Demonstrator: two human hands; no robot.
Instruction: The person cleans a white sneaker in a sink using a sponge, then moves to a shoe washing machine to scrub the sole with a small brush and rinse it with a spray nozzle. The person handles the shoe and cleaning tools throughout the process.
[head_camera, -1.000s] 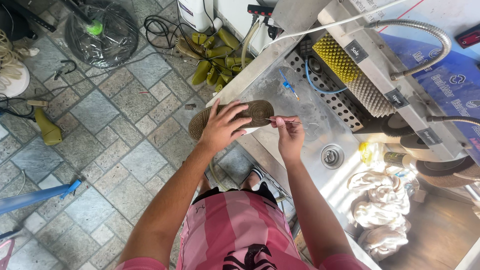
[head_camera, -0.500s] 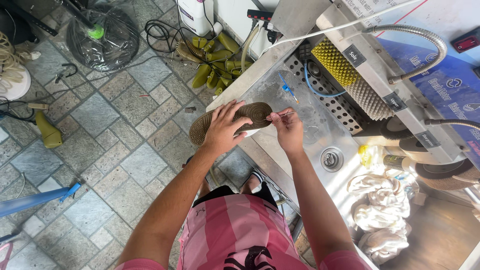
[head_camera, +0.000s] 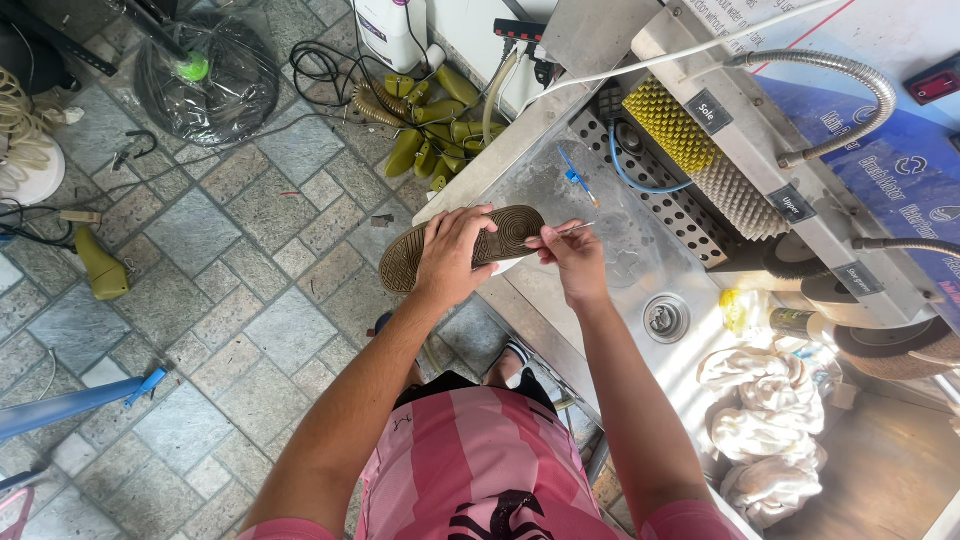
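Observation:
My left hand (head_camera: 452, 255) grips a shoe (head_camera: 508, 231) held sole-up, its brown ridged tread facing me, over the edge of a metal wash basin (head_camera: 610, 290). My right hand (head_camera: 570, 255) sits at the toe end of the sole and pinches a thin metal pick (head_camera: 578, 228) whose tip points toward the tread. Both forearms reach out from my pink striped shirt.
The basin holds a round drain (head_camera: 665, 318), a blue-handled tool (head_camera: 577, 178) and white rags (head_camera: 765, 420). A yellow bristle brush roller (head_camera: 676, 120) and flexible metal hoses (head_camera: 850, 75) sit behind. Yellow-green shoe trees (head_camera: 430, 120), cables and a plastic-wrapped fan (head_camera: 205, 65) lie on the tiled floor.
The pick has drawn back from lying across the sole to its toe edge. Both hands and the shoe have shifted slightly upward in view.

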